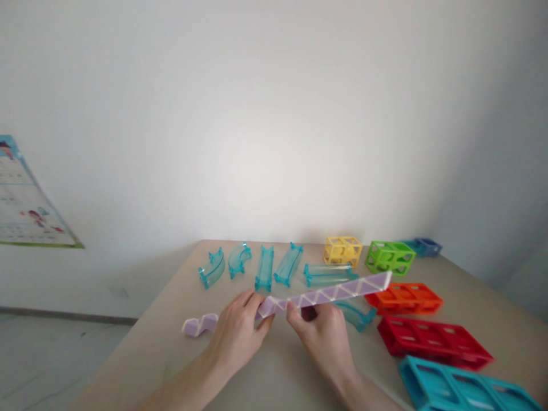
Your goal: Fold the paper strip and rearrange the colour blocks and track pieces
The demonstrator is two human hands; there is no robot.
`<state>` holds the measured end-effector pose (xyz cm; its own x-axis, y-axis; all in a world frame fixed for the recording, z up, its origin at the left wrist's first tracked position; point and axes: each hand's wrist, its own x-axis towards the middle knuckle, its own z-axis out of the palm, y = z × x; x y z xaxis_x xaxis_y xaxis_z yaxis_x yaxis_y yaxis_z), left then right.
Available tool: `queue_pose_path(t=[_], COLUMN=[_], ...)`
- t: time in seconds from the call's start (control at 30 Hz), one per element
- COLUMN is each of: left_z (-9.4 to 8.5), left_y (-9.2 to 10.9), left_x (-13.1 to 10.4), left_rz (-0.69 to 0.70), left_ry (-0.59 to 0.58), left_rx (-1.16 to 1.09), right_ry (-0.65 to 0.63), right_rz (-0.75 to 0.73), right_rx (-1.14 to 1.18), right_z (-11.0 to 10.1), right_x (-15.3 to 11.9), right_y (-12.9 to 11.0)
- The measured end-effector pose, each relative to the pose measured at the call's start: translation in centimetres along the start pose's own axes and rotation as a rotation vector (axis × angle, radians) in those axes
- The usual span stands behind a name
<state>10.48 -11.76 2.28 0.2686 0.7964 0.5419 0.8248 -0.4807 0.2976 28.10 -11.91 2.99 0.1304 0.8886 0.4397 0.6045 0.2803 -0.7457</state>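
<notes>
Across both hands stretches a lilac-and-white snake puzzle [331, 293] made of wedge segments. My left hand [242, 319] is closed around its left part, fingers over the top. To the left of that hand a bent end of the puzzle sticks out low over the table. My right hand [323, 331] pinches the middle, thumb on the near side and the other fingers curled behind. From there the long straight part slants up to the right. Just behind the right hand lies a curved clear-blue track piece [354, 315], partly hidden.
Several translucent blue track pieces [264, 268] lie along the back of the table [171, 348]. A yellow frame block [342, 251] and a green one [389, 257] stand at back right. Orange [405, 298], red [434, 341] and turquoise [468, 385] frames line the right side. A wall is behind.
</notes>
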Motion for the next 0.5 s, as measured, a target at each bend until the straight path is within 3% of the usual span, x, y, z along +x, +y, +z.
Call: queue_pose_path(t=[0.13,0.3,0.4,0.5], left_z=[-0.1,-1.2,-1.7,-1.8], left_y=[-0.1,0.4,0.6,0.6], left_x=[0.0,0.0,-0.2,-0.3], left_rz=[-0.004,0.024,0.059,0.082], left_ry=[0.027,-0.077,-0.057,0.021], left_rx=[-0.067,-0.247,-0.337,-0.4], right_ry=[-0.173,-0.277,-0.281,-0.366], right_rz=[-0.009,-0.058,0.06,0.264], right_rx=[0.116,0.322,0.429,0.648], right_z=[0.4,0.2,0.2,0.5], right_x=[-0.3,-0.7,-0.7,-0.7], right_y=[0.2,0.1,0.0,-0.3])
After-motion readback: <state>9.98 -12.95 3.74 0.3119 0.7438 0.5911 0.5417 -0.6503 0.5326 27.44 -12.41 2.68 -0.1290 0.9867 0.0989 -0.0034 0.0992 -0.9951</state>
